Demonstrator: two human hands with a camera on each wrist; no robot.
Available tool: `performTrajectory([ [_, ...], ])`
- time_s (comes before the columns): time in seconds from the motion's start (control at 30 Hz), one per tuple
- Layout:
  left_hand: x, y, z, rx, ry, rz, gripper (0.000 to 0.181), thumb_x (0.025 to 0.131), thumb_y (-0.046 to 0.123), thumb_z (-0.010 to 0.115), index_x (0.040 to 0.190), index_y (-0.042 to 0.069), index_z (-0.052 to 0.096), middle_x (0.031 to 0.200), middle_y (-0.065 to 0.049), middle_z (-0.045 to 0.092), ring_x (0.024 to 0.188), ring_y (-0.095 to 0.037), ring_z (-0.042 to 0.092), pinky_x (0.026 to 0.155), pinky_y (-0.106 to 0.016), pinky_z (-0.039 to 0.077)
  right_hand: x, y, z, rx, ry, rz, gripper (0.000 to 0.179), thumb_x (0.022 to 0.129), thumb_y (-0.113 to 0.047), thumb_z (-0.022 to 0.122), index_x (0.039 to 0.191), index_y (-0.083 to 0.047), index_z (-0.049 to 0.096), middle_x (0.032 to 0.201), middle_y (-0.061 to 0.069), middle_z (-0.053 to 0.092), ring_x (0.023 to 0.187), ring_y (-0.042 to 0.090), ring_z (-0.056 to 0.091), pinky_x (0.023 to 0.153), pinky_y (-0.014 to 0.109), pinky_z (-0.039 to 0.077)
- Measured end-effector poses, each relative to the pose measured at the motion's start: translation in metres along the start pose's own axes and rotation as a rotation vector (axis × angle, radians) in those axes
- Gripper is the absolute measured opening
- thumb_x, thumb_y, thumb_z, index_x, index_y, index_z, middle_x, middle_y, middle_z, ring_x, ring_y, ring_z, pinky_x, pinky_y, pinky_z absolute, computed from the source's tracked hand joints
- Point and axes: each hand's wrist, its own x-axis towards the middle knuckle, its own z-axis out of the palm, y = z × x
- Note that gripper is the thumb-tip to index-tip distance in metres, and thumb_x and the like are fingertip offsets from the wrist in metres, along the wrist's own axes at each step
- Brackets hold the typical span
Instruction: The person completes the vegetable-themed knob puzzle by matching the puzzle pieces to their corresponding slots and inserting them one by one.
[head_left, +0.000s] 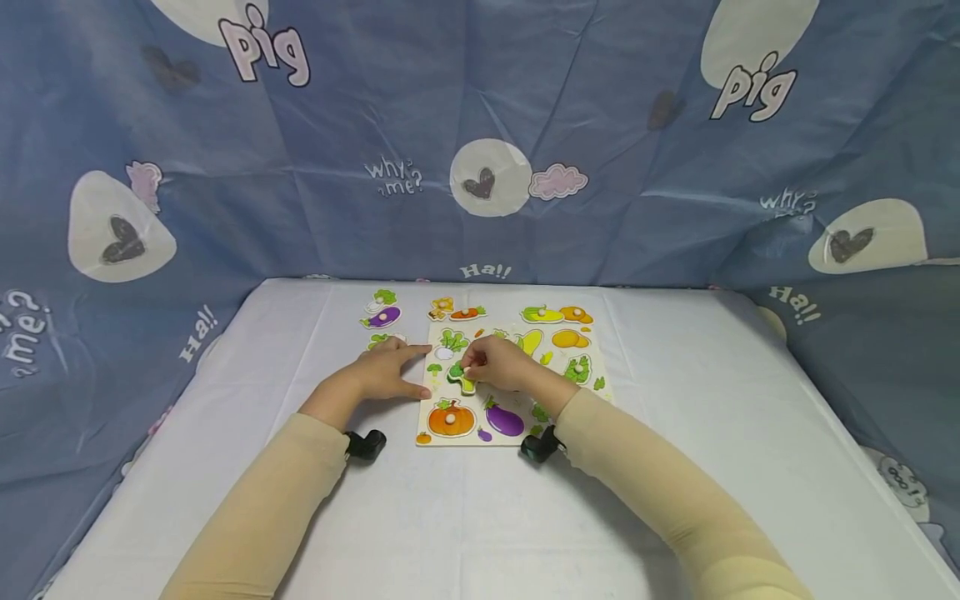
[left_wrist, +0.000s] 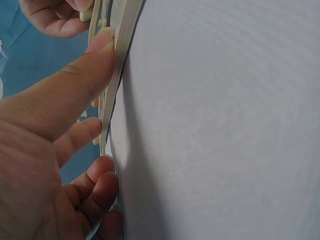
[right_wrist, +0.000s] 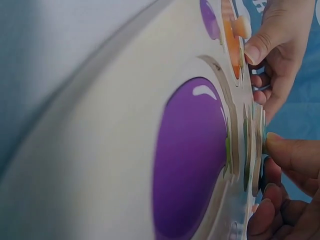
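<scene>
A wooden vegetable puzzle board [head_left: 487, 442] lies on the white table. My right hand [head_left: 501, 362] pinches a broccoli piece [head_left: 468, 386] over the board's left half; in the right wrist view the piece [right_wrist: 258, 155] stands slightly off the surface. Along the left edge of the board, my left hand [head_left: 382, 372] touches with thumb and index finger spread, its other fingers loosely bent in the left wrist view. A pumpkin piece [head_left: 451, 421] with a white knob sits in the board near the front, beside the printed eggplant picture [head_left: 504, 421].
Loose pieces lie behind the board: an eggplant [head_left: 382, 317], a carrot [head_left: 468, 313], mushrooms [head_left: 442, 307], a corn-like piece [head_left: 542, 314] and a potato [head_left: 577, 314]. One green-topped piece [head_left: 381, 341] is partly hidden by the left hand. A blue printed cloth [head_left: 337, 217] hangs behind.
</scene>
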Motion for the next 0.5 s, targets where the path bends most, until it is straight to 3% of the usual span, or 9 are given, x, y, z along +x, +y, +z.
performTrajectory([
  [0.5,0.0008,-0.0018,0.0008,-0.003,0.004,0.008,0.091,0.081,0.057,0.077,0.155,0.020,0.040,0.135,-0.021,0.047,0.121,-0.037,0.047,0.104,-0.058,0.038,0.0051,-0.0032,0.0054,-0.011,0.000,0.018,0.005,0.093,-0.014,0.073,0.092,-0.012,0.069,0.083,-0.001,0.062,0.078,0.014,0.054,0.074,0.026,0.044],
])
